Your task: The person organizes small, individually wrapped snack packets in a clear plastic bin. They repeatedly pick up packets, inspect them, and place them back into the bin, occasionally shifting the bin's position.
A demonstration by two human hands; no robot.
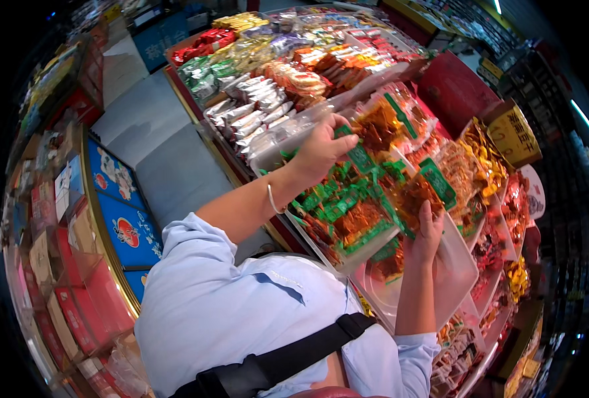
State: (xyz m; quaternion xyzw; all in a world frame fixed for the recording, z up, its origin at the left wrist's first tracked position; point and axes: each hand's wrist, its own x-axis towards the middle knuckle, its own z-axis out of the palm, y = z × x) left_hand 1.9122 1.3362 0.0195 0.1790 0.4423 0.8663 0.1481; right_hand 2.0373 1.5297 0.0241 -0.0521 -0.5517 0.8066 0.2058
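Note:
My left hand (326,142), with a bangle on its wrist, pinches the green top of a snack packet (360,158) over a plastic bin. My right hand (426,230) grips a clear packet of brown snack food (416,196) with a green label. Whether the packets in my two hands are joined is hard to tell. Below my left hand, green-and-brown snack packets (336,204) fill a translucent plastic bin (369,248). Under my right hand stands a second translucent bin (453,268), with a few similar packets (389,261) in it.
Beyond are silver packets (259,109) and orange packets (334,62) on the red-sided display stand (177,92). A yellow price sign (512,132) rises at the right. To the left, grey floor tiles (167,159) separate the stand from a blue-panelled shelf (120,204) with boxes.

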